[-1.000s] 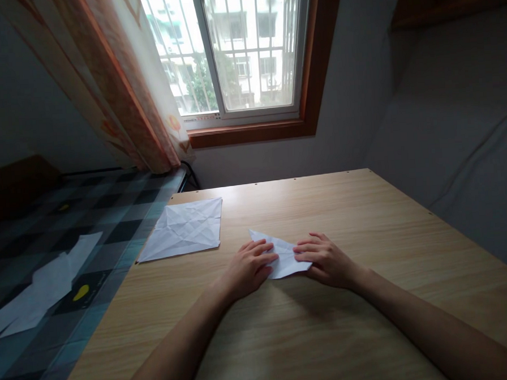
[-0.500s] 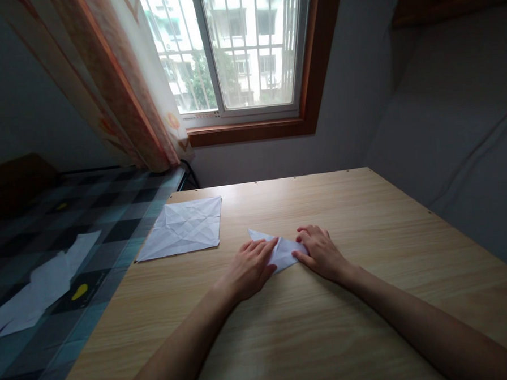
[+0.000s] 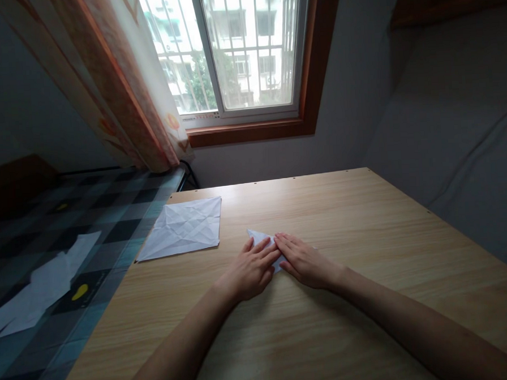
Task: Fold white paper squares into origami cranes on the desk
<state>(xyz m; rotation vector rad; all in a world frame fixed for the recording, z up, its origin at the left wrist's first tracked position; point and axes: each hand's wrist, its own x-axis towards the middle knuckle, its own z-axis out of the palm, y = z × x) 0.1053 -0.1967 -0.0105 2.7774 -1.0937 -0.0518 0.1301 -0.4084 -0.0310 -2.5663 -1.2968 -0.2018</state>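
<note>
A small folded white paper lies on the wooden table, mostly covered by my hands. My left hand rests flat on its left part, fingers stretched out and pointing right. My right hand lies flat over the right part, fingers together and pointing left, touching the left fingertips. Only the paper's far left tip and a sliver between the fingers show.
A creased white square sheet lies at the table's far left. Beside the table a checkered blanket carries more white paper sheets. A curtain and a barred window stand behind; a grey wall is to the right.
My right hand slid left across the folded paper until it met my left hand, covering most of the paper. My left hand stayed in place.
</note>
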